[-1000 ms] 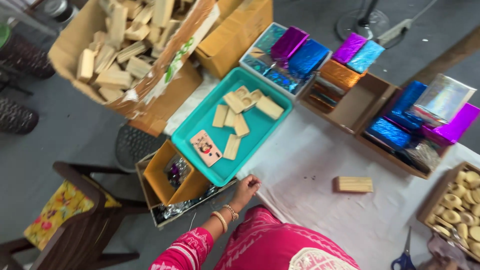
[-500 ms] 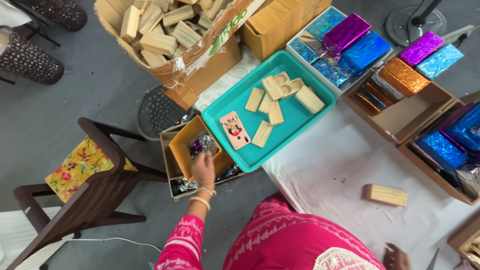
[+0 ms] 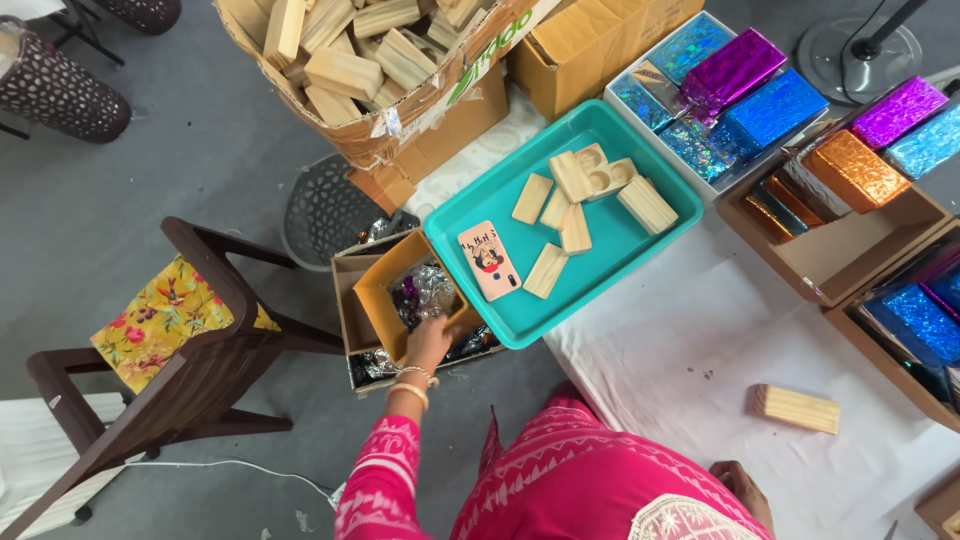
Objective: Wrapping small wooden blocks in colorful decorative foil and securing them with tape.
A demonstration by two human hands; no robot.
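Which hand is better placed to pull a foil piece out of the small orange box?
Left. The left hand already reaches into the orange box at the crumpled foil; the right hand rests far off on the white table.

Left hand (image 3: 430, 343) outstretched, right hand (image 3: 742, 487) low.

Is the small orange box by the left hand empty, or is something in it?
Not empty. The small orange box is open-topped with crinkled silvery and purple foil inside; the left hand reaches over its near edge.
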